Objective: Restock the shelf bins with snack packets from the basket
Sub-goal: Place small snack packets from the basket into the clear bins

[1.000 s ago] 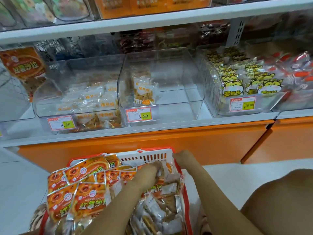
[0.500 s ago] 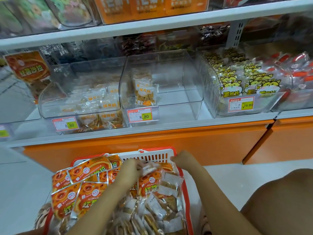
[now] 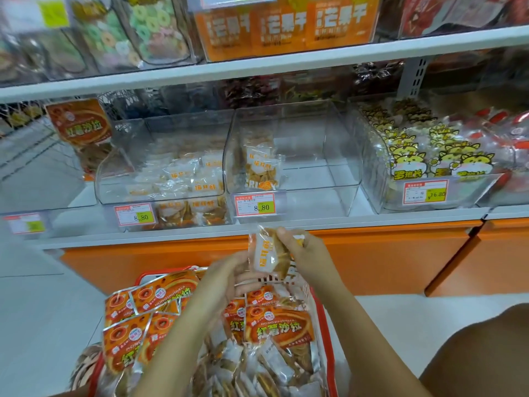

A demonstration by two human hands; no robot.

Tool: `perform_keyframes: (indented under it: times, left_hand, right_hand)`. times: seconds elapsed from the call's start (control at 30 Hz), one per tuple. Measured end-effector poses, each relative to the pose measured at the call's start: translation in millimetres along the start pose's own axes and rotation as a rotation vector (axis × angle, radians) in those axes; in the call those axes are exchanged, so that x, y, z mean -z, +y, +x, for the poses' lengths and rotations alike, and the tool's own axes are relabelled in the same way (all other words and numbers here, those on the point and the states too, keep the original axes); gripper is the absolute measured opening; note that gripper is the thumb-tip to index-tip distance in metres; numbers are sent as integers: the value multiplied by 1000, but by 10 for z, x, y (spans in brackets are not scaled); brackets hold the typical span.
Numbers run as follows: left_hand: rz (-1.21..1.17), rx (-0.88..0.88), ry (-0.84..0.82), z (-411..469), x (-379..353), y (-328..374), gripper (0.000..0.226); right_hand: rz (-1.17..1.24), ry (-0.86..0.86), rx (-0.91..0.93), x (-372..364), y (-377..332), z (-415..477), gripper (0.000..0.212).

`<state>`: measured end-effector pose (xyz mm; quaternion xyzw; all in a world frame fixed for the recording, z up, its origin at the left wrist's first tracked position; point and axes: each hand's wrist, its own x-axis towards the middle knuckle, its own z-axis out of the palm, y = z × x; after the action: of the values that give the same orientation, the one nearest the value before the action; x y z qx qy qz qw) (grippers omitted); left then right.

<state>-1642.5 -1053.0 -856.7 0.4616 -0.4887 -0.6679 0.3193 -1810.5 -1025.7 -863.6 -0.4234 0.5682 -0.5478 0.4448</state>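
Both hands hold one clear snack packet (image 3: 266, 253) up above the far end of the red basket (image 3: 325, 325), just below the shelf (image 3: 372, 217) edge. The right hand (image 3: 305, 253) pinches the packet's top right between thumb and curled fingers; the left hand (image 3: 227, 277) curls its fingers round the lower left edge, though it is blurred. The basket is piled with orange packets (image 3: 279, 329) and clear ones. On the shelf beyond, the middle bin (image 3: 329, 156) holds a few matching packets at its left side.
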Motion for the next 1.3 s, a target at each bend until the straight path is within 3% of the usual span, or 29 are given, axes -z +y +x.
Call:
perform_keyframes:
  times: [0.07,0.13,0.2,0.3,0.43,0.5,0.63,0.8,0.9,0.97,1.03,1.13,1.3]
  left_hand:
    - [92,-108,87,-44,-128,102,33]
    - [359,-336,232,-63,-219,169,40]
    - [547,-496,347,-85,-259,208,48]
    - [555,-599,368,-93,-318,265,48]
    - [533,-677,237,-50,-294,448,55]
    - [544,-714,173,-3,-227,643,58]
    - [626,-786,99,143,-198,1101,58]
    - [732,-882,173,540,-180,1582,67]
    - [761,-883,395,884,6,1672,68]
    - [760,-797,527,1097,139,1600,56]
    - [722,-668,533,1255,212,1451,39]
    - [724,-492,468,1365,191,1228,45]
    - [671,-514,462,1324,187,1138,35]
  right_hand:
    - [-128,54,131,1,-140,-53,37]
    - [-192,92,192,-23,-204,-80,43]
    - [-168,112,190,-30,-228,-108,59]
    - [-68,119,92,38,-288,-119,83]
    - [-61,1,-11,192,-475,-164,59]
    - [-134,-104,47,280,-647,-149,53]
    - [-293,-293,199,455,-1059,69,9]
    - [-583,-412,224,445,-1588,449,33]
    - [-630,-379,196,490,-1751,716,42]
    - [-631,-261,168,514,-1761,927,33]
    - [-573,-163,112,487,-1692,1149,22]
    - [-489,-152,-114,388,-1420,1487,13]
    - [-512,-212,-543,202,-818,1865,14]
